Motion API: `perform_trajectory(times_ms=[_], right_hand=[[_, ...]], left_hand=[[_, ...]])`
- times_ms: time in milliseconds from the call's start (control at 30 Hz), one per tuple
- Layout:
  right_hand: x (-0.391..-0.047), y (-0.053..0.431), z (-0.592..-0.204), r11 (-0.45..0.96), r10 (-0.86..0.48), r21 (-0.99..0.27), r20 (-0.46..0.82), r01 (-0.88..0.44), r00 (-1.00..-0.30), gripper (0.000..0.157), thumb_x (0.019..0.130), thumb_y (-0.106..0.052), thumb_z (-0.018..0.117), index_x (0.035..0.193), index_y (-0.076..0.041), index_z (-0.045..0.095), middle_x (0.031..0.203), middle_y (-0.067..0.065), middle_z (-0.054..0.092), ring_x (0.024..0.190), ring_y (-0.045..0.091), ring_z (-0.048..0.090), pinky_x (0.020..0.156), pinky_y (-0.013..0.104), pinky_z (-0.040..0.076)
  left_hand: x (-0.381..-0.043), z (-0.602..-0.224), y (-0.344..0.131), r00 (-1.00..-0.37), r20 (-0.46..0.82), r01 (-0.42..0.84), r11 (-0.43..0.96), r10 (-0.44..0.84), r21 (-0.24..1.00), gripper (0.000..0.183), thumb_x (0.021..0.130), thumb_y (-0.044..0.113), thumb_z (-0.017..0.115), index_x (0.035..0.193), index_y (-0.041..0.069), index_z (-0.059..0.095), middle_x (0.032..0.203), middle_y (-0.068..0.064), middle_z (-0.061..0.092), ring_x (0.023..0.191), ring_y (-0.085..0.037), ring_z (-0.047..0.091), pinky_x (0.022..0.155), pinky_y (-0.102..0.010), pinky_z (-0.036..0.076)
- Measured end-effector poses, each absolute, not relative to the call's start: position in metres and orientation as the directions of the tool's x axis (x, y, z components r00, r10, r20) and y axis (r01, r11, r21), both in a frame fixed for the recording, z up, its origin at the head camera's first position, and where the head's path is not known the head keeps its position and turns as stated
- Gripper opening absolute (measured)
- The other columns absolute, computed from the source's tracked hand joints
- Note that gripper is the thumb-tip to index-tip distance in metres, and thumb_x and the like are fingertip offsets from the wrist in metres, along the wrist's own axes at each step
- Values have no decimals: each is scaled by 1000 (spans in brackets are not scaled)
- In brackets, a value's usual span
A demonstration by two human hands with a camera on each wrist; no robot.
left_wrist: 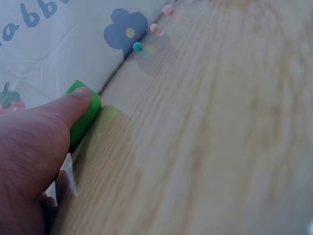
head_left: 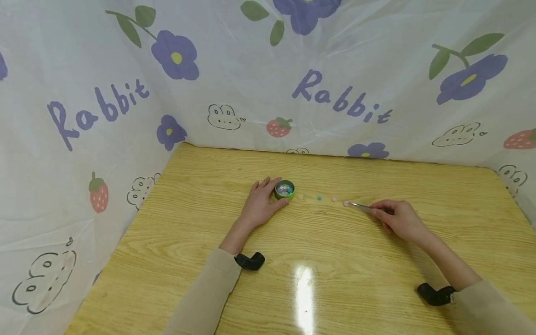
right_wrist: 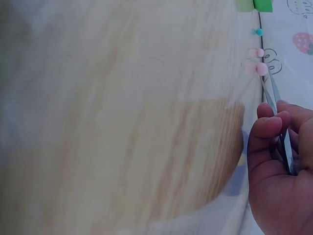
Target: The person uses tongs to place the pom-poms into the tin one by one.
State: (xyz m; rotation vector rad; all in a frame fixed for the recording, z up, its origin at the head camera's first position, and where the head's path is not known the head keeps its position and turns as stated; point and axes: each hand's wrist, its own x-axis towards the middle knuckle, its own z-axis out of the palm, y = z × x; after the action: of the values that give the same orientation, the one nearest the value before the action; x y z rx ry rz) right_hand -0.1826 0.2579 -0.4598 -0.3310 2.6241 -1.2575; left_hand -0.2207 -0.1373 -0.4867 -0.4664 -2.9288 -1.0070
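Observation:
My left hand (head_left: 258, 204) holds a small round green container (head_left: 285, 197) on the table, its thumb against the near side and fingers around the left. Several small coloured balls lie inside the container. In my right hand (head_left: 403, 222) I pinch metal tweezers (head_left: 360, 205), their tips at the larger pink ball (head_left: 345, 204). The right wrist view shows the tweezers' tips on either side of that pink ball (right_wrist: 261, 69); firm contact cannot be told. Between it and the container lie a smaller pink ball (head_left: 333, 199) and a teal ball (head_left: 320, 198).
The wood-grain table (head_left: 335, 260) stretches around both hands. A white cloth (head_left: 234, 79) printed with flowers, strawberries and lettering hangs along its back and sides. Black wrist devices sit at the left wrist (head_left: 250, 261) and the right wrist (head_left: 435, 295).

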Motion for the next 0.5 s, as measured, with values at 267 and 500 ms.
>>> perform_trajectory(times_ms=[267, 500], right_hand=[[-182, 257, -462, 608, -290, -787, -98, -104, -952, 29, 106, -16, 59, 121, 7, 68, 67, 9, 57, 51, 20, 50, 44, 30, 41], [-182, 256, -464, 618, -282, -776, -71, -125, -957, 26, 106, -13, 59, 119, 7, 68, 67, 8, 57, 50, 19, 50, 44, 30, 41]], left_hand=[[-221, -488, -138, -955, 108, 284, 751, 276, 596, 73, 97, 44, 71, 156, 11, 45, 156, -19, 45, 150, -34, 32, 125, -47, 13], [-220, -487, -138, -953, 112, 290, 744, 280, 603, 72, 97, 43, 71, 156, 11, 45, 155, -20, 45, 150, -35, 32, 125, -48, 14]])
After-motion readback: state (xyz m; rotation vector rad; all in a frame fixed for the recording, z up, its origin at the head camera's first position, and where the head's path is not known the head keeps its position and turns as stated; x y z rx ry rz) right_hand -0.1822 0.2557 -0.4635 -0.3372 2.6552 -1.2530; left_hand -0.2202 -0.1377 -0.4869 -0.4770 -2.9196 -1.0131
